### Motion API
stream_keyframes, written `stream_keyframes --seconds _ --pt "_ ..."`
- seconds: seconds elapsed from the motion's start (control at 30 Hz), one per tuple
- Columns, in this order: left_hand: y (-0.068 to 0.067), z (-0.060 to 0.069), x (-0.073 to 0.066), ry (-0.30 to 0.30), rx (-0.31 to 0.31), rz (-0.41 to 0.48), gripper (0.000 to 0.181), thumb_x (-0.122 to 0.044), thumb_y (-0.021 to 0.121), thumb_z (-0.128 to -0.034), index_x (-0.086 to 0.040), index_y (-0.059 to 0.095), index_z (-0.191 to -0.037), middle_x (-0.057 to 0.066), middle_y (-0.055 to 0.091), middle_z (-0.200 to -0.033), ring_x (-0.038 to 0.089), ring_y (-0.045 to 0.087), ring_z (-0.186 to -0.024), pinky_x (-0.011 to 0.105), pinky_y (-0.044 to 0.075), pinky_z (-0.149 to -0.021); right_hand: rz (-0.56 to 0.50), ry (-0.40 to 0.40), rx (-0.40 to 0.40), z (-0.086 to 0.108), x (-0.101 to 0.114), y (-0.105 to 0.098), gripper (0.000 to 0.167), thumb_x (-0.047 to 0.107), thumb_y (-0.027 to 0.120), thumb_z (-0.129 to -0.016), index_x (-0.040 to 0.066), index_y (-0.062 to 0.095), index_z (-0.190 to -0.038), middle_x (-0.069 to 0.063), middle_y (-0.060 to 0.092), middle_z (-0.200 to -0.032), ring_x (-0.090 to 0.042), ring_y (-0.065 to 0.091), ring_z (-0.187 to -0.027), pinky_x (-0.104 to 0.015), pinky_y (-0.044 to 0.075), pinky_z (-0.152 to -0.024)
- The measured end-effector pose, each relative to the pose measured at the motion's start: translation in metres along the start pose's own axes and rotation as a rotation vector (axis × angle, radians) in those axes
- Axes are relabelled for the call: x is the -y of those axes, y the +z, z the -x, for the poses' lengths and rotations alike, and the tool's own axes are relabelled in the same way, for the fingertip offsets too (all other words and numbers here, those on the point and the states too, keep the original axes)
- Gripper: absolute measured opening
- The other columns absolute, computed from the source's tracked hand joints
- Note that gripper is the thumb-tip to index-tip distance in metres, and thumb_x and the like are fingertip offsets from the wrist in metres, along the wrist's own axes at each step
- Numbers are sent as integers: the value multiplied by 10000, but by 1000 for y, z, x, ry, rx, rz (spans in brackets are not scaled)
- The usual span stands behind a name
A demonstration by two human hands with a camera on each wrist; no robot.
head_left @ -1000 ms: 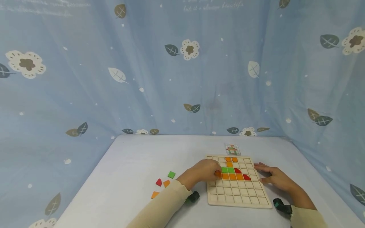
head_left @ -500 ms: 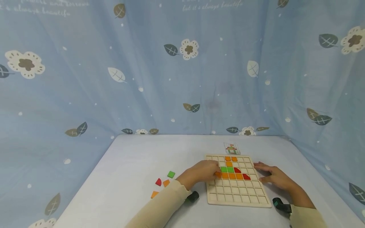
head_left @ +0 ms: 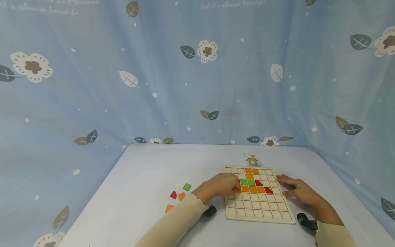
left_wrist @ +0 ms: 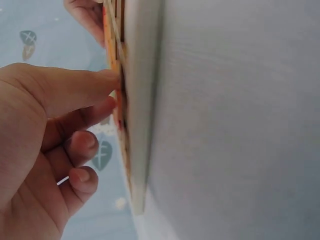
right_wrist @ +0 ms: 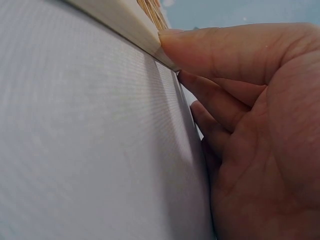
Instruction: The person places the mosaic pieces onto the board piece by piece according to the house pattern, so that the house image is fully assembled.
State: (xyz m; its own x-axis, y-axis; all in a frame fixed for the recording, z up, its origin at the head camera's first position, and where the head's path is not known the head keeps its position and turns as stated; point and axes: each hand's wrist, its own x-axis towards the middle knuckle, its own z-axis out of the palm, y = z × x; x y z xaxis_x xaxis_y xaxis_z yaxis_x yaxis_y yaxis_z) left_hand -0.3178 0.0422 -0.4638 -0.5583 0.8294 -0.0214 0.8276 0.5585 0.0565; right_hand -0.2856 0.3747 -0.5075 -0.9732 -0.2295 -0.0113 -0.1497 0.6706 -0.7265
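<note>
A pale wooden grid board (head_left: 260,214) lies on the white table, partly filled with coloured tiles. Green squares (head_left: 247,182) sit above a row of orange tiles (head_left: 252,189), with a red quarter-round tile (head_left: 268,190) at the row's right end. Over the board's left side, my left hand (head_left: 221,184) pinches an orange tile (head_left: 238,189) at the row's left end between thumb and index finger; the fingers hide most of it. My right hand (head_left: 302,192) rests beside the board's right edge, its thumb (right_wrist: 200,52) touching the rim and its fingers extended.
Loose tiles lie left of the board: a green square (head_left: 187,187), a red quarter-round (head_left: 173,195) and orange pieces (head_left: 169,208). A small printed pattern card (head_left: 252,160) lies behind the board. A blue patterned curtain (head_left: 166,85) surrounds the table.
The left fingers have shifted slightly at the orange tile, and a bit of red now shows left of the green squares. The right hand stays at the board's edge.
</note>
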Motion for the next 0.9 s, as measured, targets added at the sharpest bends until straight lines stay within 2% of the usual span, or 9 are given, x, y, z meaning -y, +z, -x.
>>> stream_keyframes --seconds 0.07,0.2,0.3,0.53,0.9 --pt "-1 1 1 1 -5 -6 107 -175 687 -906 -247 742 -849 -120 529 -762 56 447 -684 177 385 -627 -1 9 4 0 1 0 686 122 794 -716 -72 545 -1325 -301 307 -1479 -522 184 -1373 -694 156 -1031" --pt "-6 6 3 -9 -13 -14 76 -216 693 -908 -238 764 -924 -127 571 -807 24 480 -715 172 427 -671 1 28 17 0 4 0 706 139 797 -716 -78 532 -1333 -311 293 -1479 -530 182 -1367 -695 158 -1027" --pt "-12 14 8 -15 -10 -15 127 -237 706 -904 -242 768 -1014 -144 587 -851 -3 506 -753 166 447 -717 12 14 20 0 5 -1 712 159 800 -720 -84 529 -1332 -317 307 -1471 -538 193 -1359 -701 171 -1019" --pt "-23 37 20 -22 -8 -9 193 -184 717 -887 -202 762 -1073 -113 622 -915 -6 541 -788 167 461 -730 19 -25 13 3 8 -4 717 186 804 -726 -86 532 -1330 -327 329 -1457 -555 207 -1346 -713 189 -1000" --pt "-22 73 37 -91 35 -62 219 -211 703 -904 -201 743 -1119 -102 633 -982 19 585 -855 190 475 -761 20 -18 21 4 10 -4 711 170 793 -727 -86 525 -1334 -339 298 -1462 -566 187 -1344 -728 166 -990"
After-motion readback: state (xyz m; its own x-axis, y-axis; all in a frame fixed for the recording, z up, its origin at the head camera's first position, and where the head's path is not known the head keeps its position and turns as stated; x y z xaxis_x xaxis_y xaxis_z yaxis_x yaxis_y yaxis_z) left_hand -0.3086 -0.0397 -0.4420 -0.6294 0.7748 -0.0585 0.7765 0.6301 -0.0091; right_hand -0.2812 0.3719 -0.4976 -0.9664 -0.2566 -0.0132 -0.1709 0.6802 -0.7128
